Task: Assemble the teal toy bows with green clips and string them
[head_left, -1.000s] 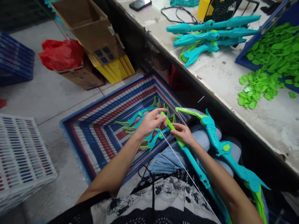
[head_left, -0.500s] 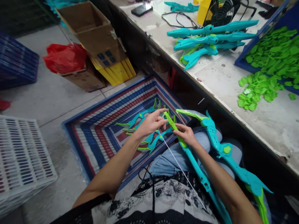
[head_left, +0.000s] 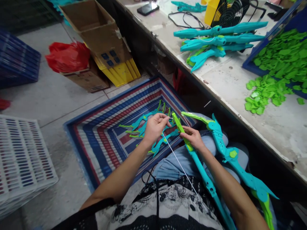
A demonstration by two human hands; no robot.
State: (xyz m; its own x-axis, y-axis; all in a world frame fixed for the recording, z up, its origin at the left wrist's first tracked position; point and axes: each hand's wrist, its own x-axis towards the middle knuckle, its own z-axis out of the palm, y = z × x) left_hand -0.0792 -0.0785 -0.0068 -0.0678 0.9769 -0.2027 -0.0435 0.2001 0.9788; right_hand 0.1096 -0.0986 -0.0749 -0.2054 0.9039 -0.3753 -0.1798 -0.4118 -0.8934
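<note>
My right hand (head_left: 192, 138) is closed around the green limb of a teal and green plastic toy bow (head_left: 200, 171), which slants down across my lap. Beside the limb's tip, my left hand (head_left: 156, 127) pinches the end of a white string (head_left: 176, 156). A short bit of string reaches from the fingertips to the green tip; whether it is hooked there I cannot tell. The string's long part runs down toward my shirt. Another teal and green bow (head_left: 223, 148) with a green pentagon piece rests over my right knee, touched by neither hand.
Below my hands stands a striped, lined crate (head_left: 100, 134) holding several bows. On the workbench (head_left: 216, 75) lie stacked teal bows (head_left: 206, 41), a phone (head_left: 148, 8), a fan (head_left: 227, 12) and a blue bin (head_left: 249, 60) spilling green pieces. A white basket (head_left: 24, 159) and cardboard box (head_left: 96, 30) stand left.
My left hand's fingers have drawn together into a pinch, pulling the string end slightly to the left of the green tip. My right hand keeps its hold on the bow.
</note>
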